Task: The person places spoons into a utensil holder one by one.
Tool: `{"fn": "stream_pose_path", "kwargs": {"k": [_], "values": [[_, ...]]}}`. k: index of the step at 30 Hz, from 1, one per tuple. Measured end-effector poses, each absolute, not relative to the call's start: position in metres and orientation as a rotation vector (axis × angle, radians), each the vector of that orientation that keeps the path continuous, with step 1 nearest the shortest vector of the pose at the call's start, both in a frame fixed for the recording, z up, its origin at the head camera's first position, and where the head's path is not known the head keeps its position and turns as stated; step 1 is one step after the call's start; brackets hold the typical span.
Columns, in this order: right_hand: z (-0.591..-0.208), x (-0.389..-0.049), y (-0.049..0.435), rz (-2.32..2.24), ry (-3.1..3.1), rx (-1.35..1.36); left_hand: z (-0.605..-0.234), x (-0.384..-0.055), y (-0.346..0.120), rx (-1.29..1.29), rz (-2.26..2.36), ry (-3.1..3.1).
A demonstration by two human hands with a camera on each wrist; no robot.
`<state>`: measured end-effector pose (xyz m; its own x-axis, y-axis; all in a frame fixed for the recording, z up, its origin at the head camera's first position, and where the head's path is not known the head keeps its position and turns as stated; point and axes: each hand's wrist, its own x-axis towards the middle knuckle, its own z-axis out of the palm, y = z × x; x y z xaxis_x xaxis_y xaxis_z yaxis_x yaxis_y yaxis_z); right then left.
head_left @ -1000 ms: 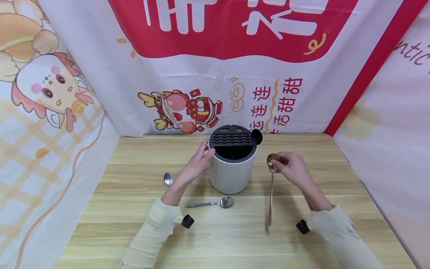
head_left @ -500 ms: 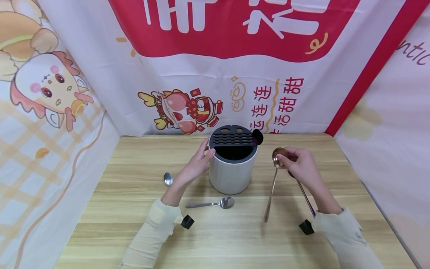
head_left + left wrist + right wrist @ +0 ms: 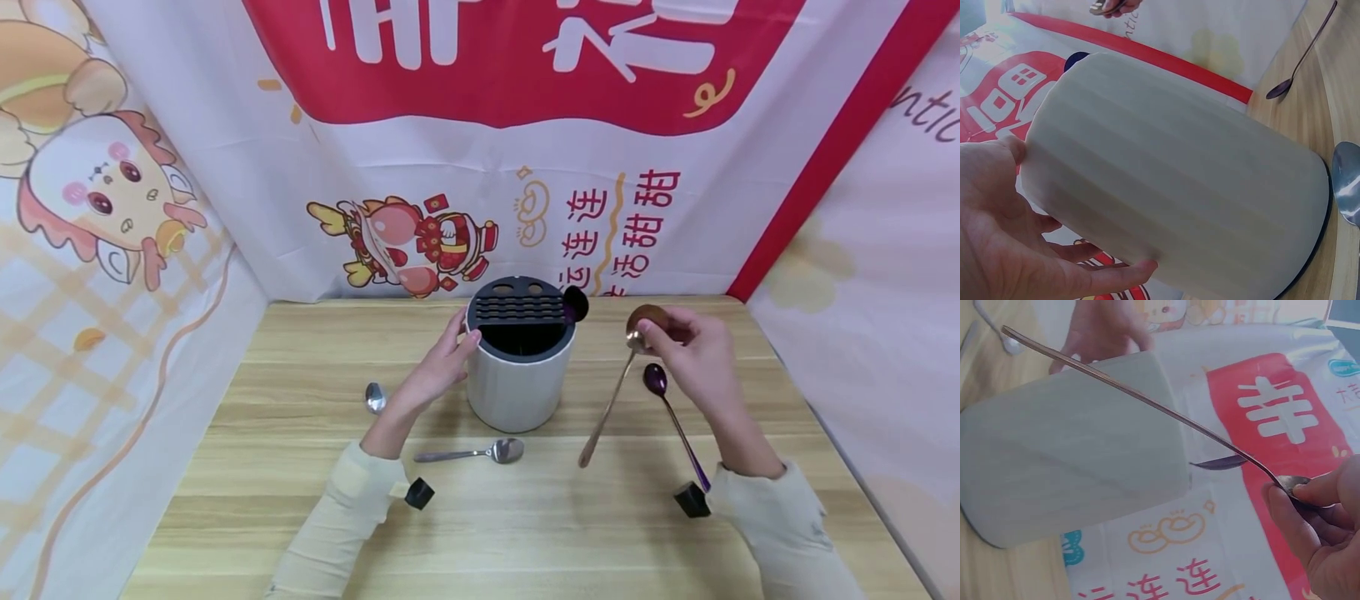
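Note:
My left hand (image 3: 442,354) holds the side of a white ribbed utensil holder (image 3: 516,396), thumb at the rim. The holder stands upright under a dark slotted lid (image 3: 517,310) with a wide opening at the front. A dark purple spoon (image 3: 576,305) leans out of its right edge, bowl up. To the right, my right hand (image 3: 693,346) pinches a copper-coloured long-handled spoon (image 3: 1147,400) by its bowl, raised over the table. The handle slants down to the left. Below that hand lies another purple spoon (image 3: 656,380).
In front of the holder a silver spoon (image 3: 506,451) lies on the wooden table (image 3: 525,533). Another silver spoon (image 3: 375,398) is partly hidden by my left forearm. Printed cloth (image 3: 600,150) hangs behind and at both sides.
My right hand has moved right and slightly back with the copper spoon, whose handle now slants more. The purple spoon on the table has come out from under that hand. The left hand stays put.

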<state>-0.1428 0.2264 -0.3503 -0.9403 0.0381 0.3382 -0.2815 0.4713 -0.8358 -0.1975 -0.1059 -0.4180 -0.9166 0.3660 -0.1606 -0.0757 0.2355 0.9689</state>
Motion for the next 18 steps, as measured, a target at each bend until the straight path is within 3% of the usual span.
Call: {"fn": "stream_pose_path", "kwargs": {"k": [18], "values": [[-0.328,-0.143,0.231,1.615,-2.148,0.179,-0.417,-0.197,-0.105,0.266,1.765,2.122]]}}
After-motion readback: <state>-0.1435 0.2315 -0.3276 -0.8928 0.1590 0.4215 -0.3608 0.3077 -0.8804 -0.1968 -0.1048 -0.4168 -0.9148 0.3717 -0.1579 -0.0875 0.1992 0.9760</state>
